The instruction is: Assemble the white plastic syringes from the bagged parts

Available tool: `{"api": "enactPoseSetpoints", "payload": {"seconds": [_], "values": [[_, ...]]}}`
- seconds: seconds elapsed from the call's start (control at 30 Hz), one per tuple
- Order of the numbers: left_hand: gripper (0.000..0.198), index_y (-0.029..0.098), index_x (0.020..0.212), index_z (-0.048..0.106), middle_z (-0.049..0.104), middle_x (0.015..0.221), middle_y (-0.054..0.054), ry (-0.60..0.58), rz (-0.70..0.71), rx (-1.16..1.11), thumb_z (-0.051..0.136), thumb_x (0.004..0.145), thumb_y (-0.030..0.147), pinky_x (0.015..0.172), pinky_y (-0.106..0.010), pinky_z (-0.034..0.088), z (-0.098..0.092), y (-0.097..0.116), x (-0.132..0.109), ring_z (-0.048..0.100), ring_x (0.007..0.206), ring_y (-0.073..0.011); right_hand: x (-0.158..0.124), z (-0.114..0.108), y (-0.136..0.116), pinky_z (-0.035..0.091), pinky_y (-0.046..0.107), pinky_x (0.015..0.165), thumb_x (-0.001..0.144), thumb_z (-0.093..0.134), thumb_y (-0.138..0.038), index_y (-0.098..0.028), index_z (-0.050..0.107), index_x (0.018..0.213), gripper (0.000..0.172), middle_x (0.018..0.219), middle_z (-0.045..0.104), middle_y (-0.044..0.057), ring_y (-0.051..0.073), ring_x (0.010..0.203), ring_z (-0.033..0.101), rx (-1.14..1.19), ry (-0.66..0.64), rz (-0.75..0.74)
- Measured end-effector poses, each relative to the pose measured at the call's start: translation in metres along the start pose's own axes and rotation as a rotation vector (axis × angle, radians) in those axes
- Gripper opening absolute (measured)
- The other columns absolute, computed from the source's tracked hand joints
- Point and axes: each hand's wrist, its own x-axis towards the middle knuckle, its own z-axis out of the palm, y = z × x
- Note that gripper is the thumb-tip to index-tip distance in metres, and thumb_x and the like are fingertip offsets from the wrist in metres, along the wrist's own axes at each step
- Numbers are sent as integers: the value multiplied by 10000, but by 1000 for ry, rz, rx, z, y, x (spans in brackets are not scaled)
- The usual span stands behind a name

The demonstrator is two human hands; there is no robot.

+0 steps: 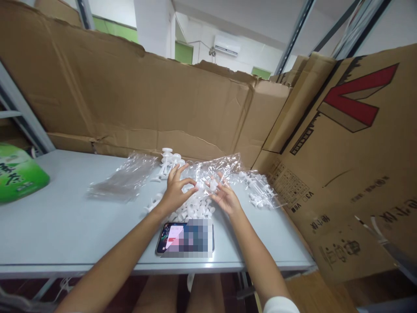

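Above a pile of small white plastic parts [193,210], my left hand [177,190] has its thumb and index finger pinched at a white piece, other fingers raised. Facing it, my right hand [226,196] holds a small white part [213,184] at its fingertips. A clear plastic bag [224,164] lies around and behind the fingers; its exact contact with them is unclear. White round-topped pieces [171,160] stand behind my left hand. A lit phone [185,238] lies in front of the pile, between my forearms.
Flat clear bags [122,180] lie on the grey table [65,226] at left, near a green package [21,174]. Bagged white parts [260,189] lie at right. Cardboard walls [156,95] rise behind, and a printed carton [352,152] borders the right side.
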Motion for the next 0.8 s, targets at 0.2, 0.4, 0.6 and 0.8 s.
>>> {"api": "enactPoseSetpoints", "payload": {"seconds": [0.2,0.4,0.6,0.8], "values": [[113,204,750,563,606,1041,-47,-106,-57,-138,523,764,308,913,-367,366,-7,-7,5,523,1012,-213,6,-17,-19,489,439,846,695,619,-164,-319,414,1199,566,1181,583,15,230,987,605,9,117,-139],[125,212,748,571,651,837,-11,-326,-89,-65,520,738,325,788,-308,410,-2,-11,1,590,819,-198,5,-18,-23,488,436,853,695,612,-147,-314,417,1204,569,1161,599,8,223,975,614,31,149,-146],[138,229,715,617,676,863,5,-428,-96,-47,572,705,359,802,-301,393,-2,-15,2,597,826,-198,4,-16,-22,492,435,849,682,618,-141,-312,425,1198,577,1142,610,4,221,952,624,33,148,-133],[193,218,730,602,659,847,-12,-385,-188,-154,560,701,404,764,-294,410,-12,-16,5,587,826,-198,4,-17,-23,497,427,834,676,625,-152,-302,449,1175,550,1122,620,12,218,932,630,26,160,-127]]}}
